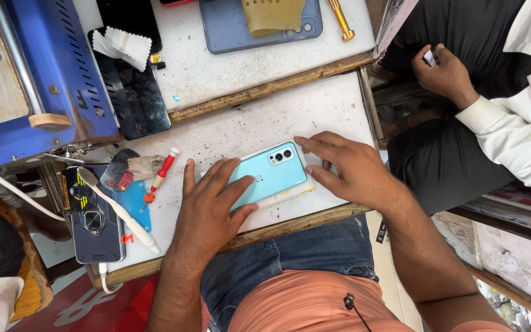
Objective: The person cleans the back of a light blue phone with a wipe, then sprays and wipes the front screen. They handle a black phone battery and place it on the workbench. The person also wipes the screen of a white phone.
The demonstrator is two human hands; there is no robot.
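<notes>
The person is wearing a salmon-orange shirt [314, 307] and blue denim jeans [290, 252], both showing at the bottom of the head view. A thin black cord with a small black clip [350, 302] is hanging down over the front of the shirt. Both forearms are showing bare, with no sleeves reaching them, and the left hand [207, 209] and right hand [348, 169] are wearing no gloves, rings or watch.

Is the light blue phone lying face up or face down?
Face down: the light blue phone shows its back with the camera cluster upward, flat on the white board under the left hand.
</notes>
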